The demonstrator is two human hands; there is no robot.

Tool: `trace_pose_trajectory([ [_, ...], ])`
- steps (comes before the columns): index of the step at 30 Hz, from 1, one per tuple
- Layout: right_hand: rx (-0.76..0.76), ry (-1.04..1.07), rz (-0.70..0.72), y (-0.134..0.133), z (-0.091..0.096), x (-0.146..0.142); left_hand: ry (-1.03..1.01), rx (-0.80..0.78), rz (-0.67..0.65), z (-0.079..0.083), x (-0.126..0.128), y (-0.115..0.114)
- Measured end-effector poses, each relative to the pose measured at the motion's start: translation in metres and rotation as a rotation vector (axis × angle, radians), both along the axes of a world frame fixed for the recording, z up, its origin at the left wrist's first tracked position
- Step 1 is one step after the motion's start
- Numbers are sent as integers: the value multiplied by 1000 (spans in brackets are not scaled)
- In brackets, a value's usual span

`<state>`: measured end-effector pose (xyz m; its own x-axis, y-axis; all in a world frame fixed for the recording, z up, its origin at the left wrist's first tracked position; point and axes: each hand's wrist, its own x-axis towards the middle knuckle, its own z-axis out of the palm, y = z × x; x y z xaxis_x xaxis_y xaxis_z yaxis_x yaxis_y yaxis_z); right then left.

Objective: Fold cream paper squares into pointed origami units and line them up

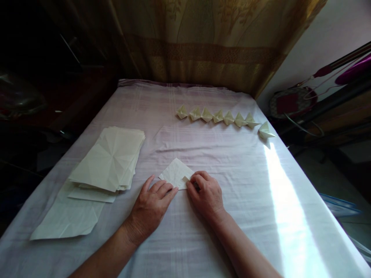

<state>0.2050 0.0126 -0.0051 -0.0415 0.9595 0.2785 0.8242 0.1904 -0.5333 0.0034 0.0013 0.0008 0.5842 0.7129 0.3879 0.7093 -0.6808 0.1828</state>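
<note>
A small folded white paper square (175, 173) lies on the pale tablecloth (220, 162), turned like a diamond. My left hand (152, 204) rests flat with its fingers stretched onto the paper's lower left edge, pressing it down. My right hand (204, 193) is curled, its fingertips pinching the paper's right corner, where a small flap is folded over.
A stack of creased white sheets (111, 158) sits at the left, over larger flat sheets (68, 218). Several folded paper shapes (217, 115) stand in a row at the far side, with one more (265, 131) near the right table edge. A curtain (203, 42) hangs behind.
</note>
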Motion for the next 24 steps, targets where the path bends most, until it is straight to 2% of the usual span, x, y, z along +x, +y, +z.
trace_pose_trajectory([
  [10, 4, -8, -4, 0, 1, 0, 10, -7, 2, 1, 1, 0],
  [16, 6, -46, -55, -1, -1, -1, 19, -12, -6, 3, 0, 1],
  [24, 21, -18, 20, -2, -2, 1, 16, -5, 0, 1, 1, 1],
])
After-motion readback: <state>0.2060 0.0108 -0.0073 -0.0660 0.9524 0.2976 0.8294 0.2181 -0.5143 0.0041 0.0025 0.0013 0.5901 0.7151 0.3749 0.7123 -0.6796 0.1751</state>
